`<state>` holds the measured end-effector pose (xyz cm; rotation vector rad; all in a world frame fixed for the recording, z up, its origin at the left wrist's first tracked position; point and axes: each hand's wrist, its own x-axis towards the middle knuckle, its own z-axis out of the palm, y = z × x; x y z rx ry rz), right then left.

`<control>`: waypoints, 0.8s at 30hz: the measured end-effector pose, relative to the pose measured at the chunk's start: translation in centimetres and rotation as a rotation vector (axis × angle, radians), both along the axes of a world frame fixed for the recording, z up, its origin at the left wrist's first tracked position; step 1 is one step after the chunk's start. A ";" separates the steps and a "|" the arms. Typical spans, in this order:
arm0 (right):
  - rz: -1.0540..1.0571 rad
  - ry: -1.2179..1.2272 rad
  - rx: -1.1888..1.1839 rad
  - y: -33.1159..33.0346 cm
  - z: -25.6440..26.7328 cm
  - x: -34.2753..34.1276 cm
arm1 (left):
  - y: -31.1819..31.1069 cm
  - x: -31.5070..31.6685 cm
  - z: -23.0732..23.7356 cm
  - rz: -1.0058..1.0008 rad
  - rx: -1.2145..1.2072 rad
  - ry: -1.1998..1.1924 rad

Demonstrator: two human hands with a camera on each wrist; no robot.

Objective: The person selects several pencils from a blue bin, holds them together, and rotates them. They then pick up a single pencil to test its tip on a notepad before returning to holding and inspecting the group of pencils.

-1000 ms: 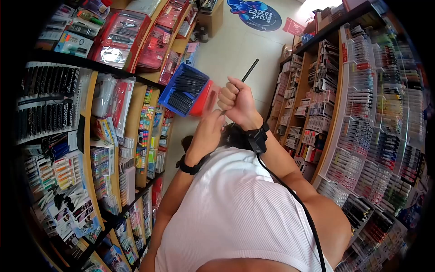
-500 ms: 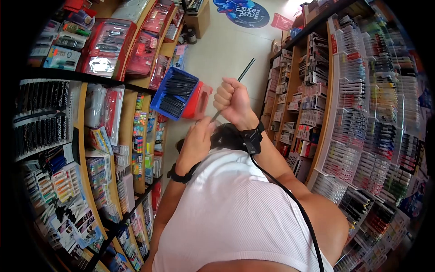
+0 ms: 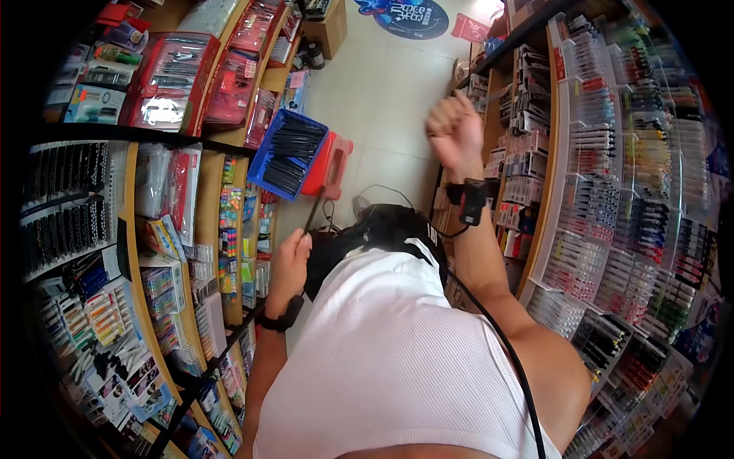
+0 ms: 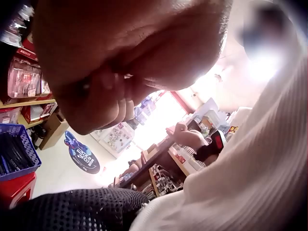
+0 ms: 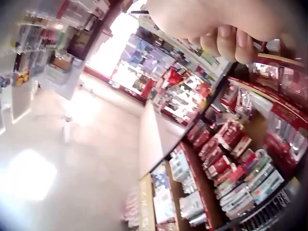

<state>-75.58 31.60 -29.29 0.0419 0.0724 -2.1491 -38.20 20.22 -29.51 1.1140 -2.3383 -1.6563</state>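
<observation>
At the left in the head view, the left hand (image 3: 289,264) pinches a thin dark stick (image 3: 313,214) that points up toward a red stool. Its curled fingers (image 4: 118,103) fill the top of the left wrist view, where the stick cannot be made out. The right hand (image 3: 456,138), blurred and raised at the right, has curled fingers; a faint thin piece sticks out beside it. From that hand a short dark tip (image 5: 139,12) shows in the right wrist view. A blue basket (image 3: 262,177) of dark pens stands beyond the left hand.
The basket rests on the red stool (image 3: 336,164). Shelves of packaged stationery (image 3: 172,84) line the left side, and pen racks (image 3: 596,168) the right. Pale floor (image 3: 367,99) runs between them. A black cable (image 3: 501,336) hangs along the right arm.
The hands have parted from close together: the right moved up and right, the left down and left. The left hand's dark stick now shows plainly; the long stick above the right fist no longer does.
</observation>
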 end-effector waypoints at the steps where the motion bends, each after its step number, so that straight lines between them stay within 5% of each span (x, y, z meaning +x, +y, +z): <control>1: 0.110 0.065 0.081 -0.8 0.1 1.5 | 0.0 -0.1 0.2 -0.004 0.006 -0.007; 3: 0.307 0.087 0.069 -2.7 -0.8 4.6 | -0.5 -1.7 1.9 0.064 0.157 0.098; 5: 0.287 0.171 0.377 -4.4 0.8 8.7 | -0.6 -3.4 3.8 0.066 0.178 0.131; 11: 0.530 0.364 0.047 -5.2 2.2 12.1 | 0.3 -7.4 4.9 0.022 0.023 0.241; 16: 0.439 0.165 0.039 -5.4 1.9 13.3 | 0.5 -8.5 4.7 0.014 0.051 0.133; 18: 0.356 0.163 0.145 -5.1 1.8 13.3 | 1.4 -9.3 5.5 -0.092 -0.119 0.049; 24: 0.304 0.071 0.373 -3.8 1.8 11.5 | 2.5 -9.5 3.6 -0.146 -0.105 0.035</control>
